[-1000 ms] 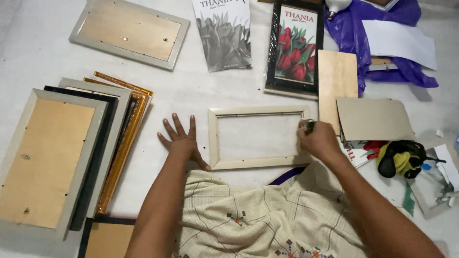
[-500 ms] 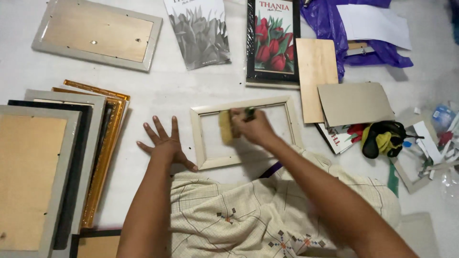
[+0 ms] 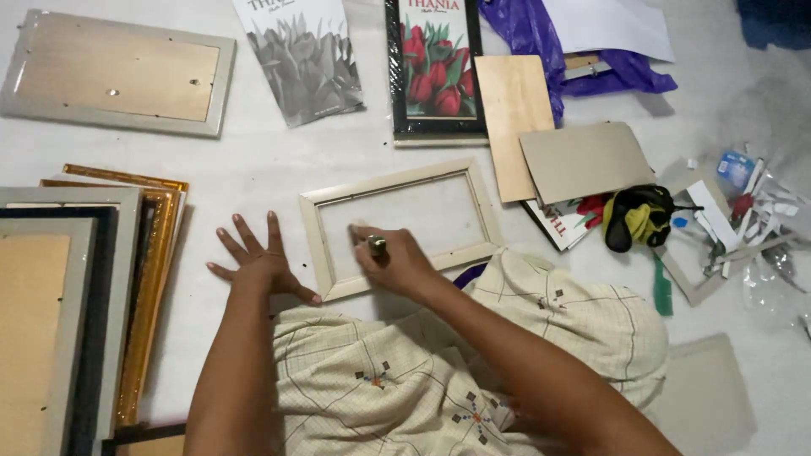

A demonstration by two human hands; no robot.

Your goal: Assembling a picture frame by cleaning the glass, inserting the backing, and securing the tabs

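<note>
Slippage is the main risk: the pale empty frame [image 3: 399, 226] lies flat on the white floor [image 3: 262, 169], steadied only by the left hand [image 3: 258, 263], whose fingers are spread flat just beside the frame's lower left corner. The right hand [image 3: 394, 260] is held over the frame's lower left inner edge, fingers closed on a small dark-and-metal object [image 3: 375, 246], possibly a pen or tool, too small to be identified. A hard push could skid the frame or mark its soft-looking wood. A glass pane may sit inside; that cannot be told.

Beyond the frame, a black-framed print of red tulips [image 3: 435, 67] with a red heading is seen, with a grey tulip print [image 3: 302, 55] to its left. A purple plastic bag [image 3: 549, 34] lies at the upper right, and a small blue packet [image 3: 735, 166] among paper scraps at the right
</note>
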